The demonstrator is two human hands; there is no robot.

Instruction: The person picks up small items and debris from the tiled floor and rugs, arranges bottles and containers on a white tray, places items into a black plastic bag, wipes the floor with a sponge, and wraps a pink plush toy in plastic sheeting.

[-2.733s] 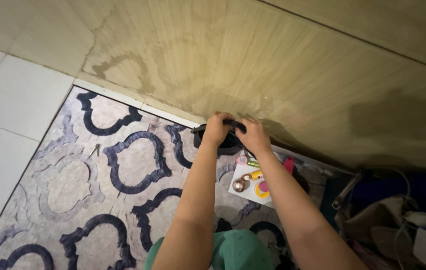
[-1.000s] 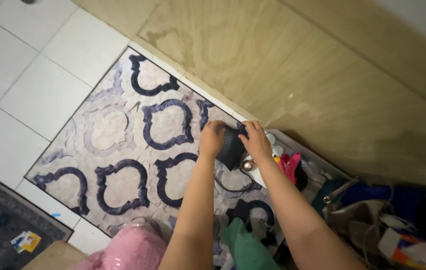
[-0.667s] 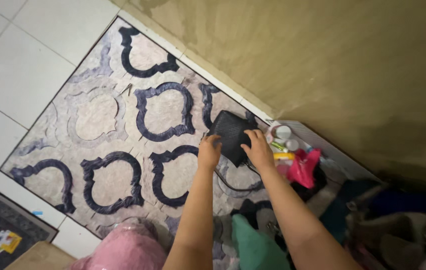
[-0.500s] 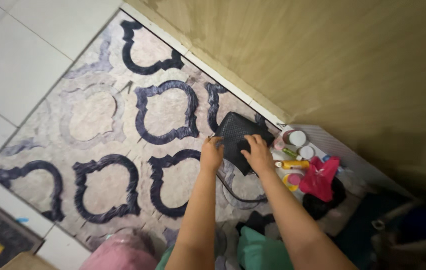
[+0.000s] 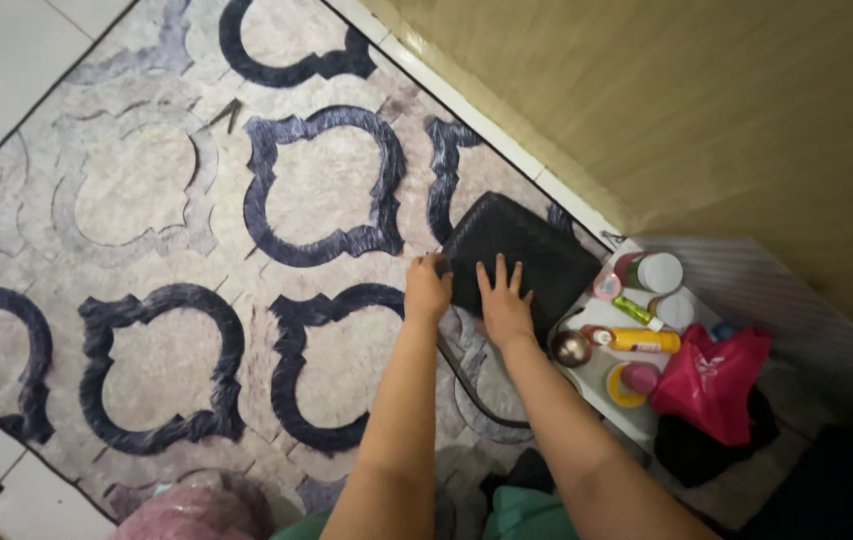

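Note:
A flat black bag lies on a patterned rug close to the wall. My right hand rests flat on the bag's near part with its fingers spread. At the bag's left corner, my left hand has its fingers curled against the edge. A dark strap loops from the bag across the rug between my forearms.
A white tray right of the bag carries several bottles and jars, including a yellow tube. A pink bag lies beside it. A tan wall runs along the rug's far edge. White floor tiles are at upper left.
The black bag has gone down from between my raised hands onto the rug. My right hand has opened flat on top of it. The view has dropped closer to the floor.

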